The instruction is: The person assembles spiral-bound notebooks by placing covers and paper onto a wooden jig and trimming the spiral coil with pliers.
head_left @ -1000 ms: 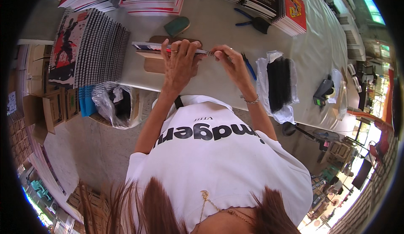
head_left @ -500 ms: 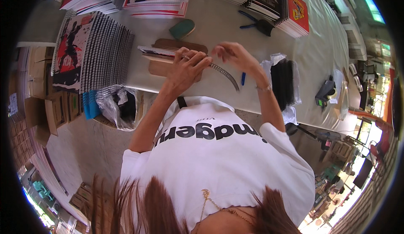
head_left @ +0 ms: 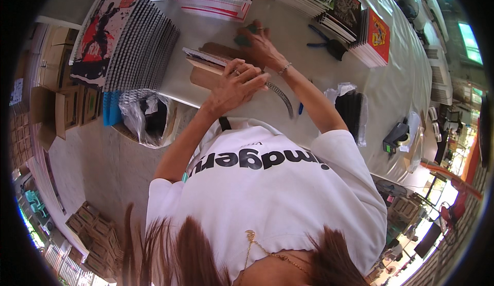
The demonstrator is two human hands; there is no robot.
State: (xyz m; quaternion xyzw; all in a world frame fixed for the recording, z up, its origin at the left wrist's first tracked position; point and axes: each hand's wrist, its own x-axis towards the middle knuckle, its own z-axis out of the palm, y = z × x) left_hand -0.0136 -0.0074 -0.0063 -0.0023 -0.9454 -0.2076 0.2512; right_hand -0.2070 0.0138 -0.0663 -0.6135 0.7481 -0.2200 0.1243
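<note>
- At the far left of the table we see a tall stack of spiral-bound books (head_left: pixel 103 41) with red, black and white covers.
- Just right of it, below the table edge, hangs a crumpled clear plastic bag (head_left: pixel 135 119).
- Next we find a thin book with white page edges (head_left: pixel 203 54), standing on edge over a flat brown wooden board (head_left: pixel 200 78).
- The left hand (head_left: pixel 234 86) has its fingers curled closely together around the book's right end.
- The right hand (head_left: pixel 261 43) reaches past it, bent fingers over a dark green rounded block (head_left: pixel 243 40); they are blurred, so we cannot tell how firmly they hold it.
- From beside the left hand's fingers, a dark, thin spiral coil (head_left: pixel 280 95) curves toward the near table edge.
- Farther right we see blue-handled pliers (head_left: pixel 329 45).
</note>
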